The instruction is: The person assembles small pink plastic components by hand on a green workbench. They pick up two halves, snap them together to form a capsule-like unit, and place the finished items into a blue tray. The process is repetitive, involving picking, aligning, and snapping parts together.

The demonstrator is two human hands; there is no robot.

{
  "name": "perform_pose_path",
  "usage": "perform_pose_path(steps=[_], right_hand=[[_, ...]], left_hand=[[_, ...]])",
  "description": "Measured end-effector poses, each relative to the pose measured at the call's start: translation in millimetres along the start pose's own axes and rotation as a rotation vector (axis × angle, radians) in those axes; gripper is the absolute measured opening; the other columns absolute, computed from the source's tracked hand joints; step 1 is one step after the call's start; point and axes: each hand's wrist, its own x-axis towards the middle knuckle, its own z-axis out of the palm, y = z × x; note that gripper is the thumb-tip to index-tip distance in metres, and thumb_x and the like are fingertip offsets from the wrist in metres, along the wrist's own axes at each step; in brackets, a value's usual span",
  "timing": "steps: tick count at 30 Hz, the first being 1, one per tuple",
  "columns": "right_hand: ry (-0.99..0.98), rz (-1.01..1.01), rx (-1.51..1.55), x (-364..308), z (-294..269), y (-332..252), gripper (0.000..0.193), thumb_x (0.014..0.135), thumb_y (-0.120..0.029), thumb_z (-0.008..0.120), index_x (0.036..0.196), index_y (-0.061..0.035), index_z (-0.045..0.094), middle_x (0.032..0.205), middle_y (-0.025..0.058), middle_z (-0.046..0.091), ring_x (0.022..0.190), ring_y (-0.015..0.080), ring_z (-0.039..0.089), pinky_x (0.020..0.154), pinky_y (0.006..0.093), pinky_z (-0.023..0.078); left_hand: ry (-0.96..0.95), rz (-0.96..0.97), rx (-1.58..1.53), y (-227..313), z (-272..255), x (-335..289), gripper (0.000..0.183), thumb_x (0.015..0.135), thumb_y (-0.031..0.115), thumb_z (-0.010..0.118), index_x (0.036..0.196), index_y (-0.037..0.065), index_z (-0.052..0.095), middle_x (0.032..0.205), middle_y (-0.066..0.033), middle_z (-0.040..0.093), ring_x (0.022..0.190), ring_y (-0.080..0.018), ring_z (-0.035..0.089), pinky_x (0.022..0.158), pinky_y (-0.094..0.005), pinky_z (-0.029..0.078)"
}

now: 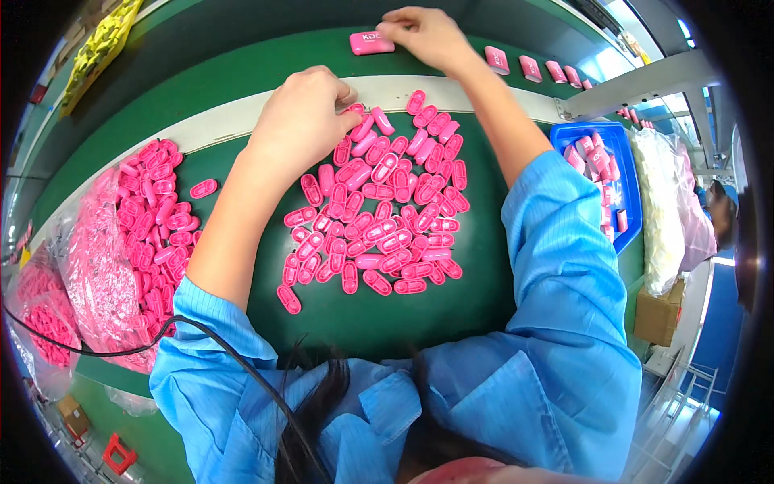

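A heap of pink oval caps [387, 202] lies on the green bench top in front of me, most with their hollow side up. My left hand [302, 117] is at the far left edge of this heap, thumb and forefinger closed around a pink oval cap [355, 108]. Across the pale rail, my right hand [427, 36] pinches the right end of a glossy pink case [371, 43] with white print, which rests on the green belt. Part of that case is hidden behind the fingers.
Several similar pink cases [530, 68] stand in a row along the belt to the right. A blue tray [633, 189] holds more cases. At left, pink caps [153, 230] spill from a clear plastic bag [101, 266]. A black cable [205, 329] crosses my left sleeve.
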Motion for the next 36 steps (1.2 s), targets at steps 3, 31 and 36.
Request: perform_pose_path(steps=[3, 31, 36], right_hand=[[0.064, -0.125, -0.478, 3, -47, 38, 0.035, 0.082, -0.031, 0.059, 0.105, -0.0059, 0.063, 0.097, 0.0141, 0.065, 0.091, 0.0304, 0.061, 0.084, 0.0346, 0.046], [-0.220, 0.126, 0.749, -65, 1, -28, 0.032, 0.081, -0.006, 0.065, 0.110, 0.0034, 0.056, 0.098, 0.0111, 0.063, 0.085, 0.0144, 0.063, 0.078, 0.0241, 0.052], [-0.155, 0.021, 0.734, -67, 5, -25, 0.032, 0.078, -0.006, 0.067, 0.106, 0.0039, 0.057, 0.091, 0.0113, 0.064, 0.083, 0.0139, 0.062, 0.076, 0.0263, 0.051]], left_hand=[[0.007, 0.021, 0.028, 2, 7, -1, 0.028, 0.072, 0.014, 0.067, 0.096, 0.001, 0.065, 0.086, -0.0169, 0.061, 0.069, -0.0307, 0.061, 0.070, -0.0355, 0.049], [0.258, -0.140, -0.934, -7, 29, 13, 0.036, 0.082, 0.008, 0.062, 0.115, -0.006, 0.055, 0.097, -0.0133, 0.066, 0.083, -0.0139, 0.064, 0.076, -0.0243, 0.051], [0.343, -0.105, -0.715, -1, 27, 10, 0.033, 0.080, 0.008, 0.065, 0.110, -0.005, 0.059, 0.094, -0.0146, 0.067, 0.086, -0.0150, 0.065, 0.078, -0.0247, 0.051]])
